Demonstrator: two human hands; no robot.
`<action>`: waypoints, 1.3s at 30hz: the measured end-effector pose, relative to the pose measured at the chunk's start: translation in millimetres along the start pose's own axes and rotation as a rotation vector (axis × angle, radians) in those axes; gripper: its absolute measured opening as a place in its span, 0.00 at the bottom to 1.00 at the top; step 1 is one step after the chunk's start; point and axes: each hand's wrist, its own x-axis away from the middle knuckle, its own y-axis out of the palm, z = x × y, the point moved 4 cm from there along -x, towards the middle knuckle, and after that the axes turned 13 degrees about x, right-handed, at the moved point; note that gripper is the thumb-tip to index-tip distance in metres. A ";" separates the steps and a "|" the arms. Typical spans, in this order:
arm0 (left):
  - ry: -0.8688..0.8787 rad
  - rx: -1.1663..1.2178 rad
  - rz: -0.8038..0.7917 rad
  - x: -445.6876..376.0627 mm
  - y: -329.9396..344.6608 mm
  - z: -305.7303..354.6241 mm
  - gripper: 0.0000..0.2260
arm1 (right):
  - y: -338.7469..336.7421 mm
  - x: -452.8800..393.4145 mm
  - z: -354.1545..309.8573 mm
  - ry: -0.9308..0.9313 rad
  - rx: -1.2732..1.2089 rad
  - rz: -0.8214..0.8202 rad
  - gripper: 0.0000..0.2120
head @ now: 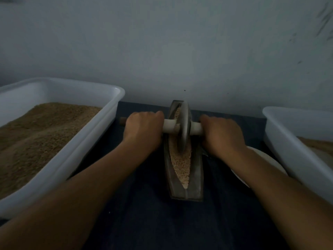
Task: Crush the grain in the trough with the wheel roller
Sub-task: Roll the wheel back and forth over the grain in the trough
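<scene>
Item: long grey metal boat-shaped trough (195, 186), lengthwise on the dark-clothed bench (144, 222), filled with pale coarse grain (181, 165). Grey metal disc wheel roller (184, 127) stood in the far half; left hand (143, 129) and right hand (222, 136) clenched on its white axle handle (170, 127). Grain looked partly broken; crushing judged unfinished.

A plain pale grey-blue wall (180, 42) fills the upper half of the view, with faint dark scuffs (324, 18) near its right edge and a few small specks low down. Below it lies a dark blue cloth-covered surface (153, 222). The light is dim and even, the whole room shadowy.
</scene>
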 end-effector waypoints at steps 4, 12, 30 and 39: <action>0.031 0.043 0.060 31.2 -10.5 1.4 0.12 | -23.4 34.2 -5.3 -0.033 -0.012 0.060 0.06; 0.166 0.023 0.156 63.8 -33.2 16.8 0.12 | -42.1 71.6 -1.4 -0.057 -0.074 0.030 0.10; -0.022 -0.012 0.011 -46.2 7.3 -2.2 0.10 | 24.1 -40.0 10.5 0.011 -0.104 -0.085 0.13; 0.004 -0.033 -0.008 -13.4 -1.3 3.6 0.10 | 5.3 -2.5 1.2 0.007 -0.051 -0.010 0.09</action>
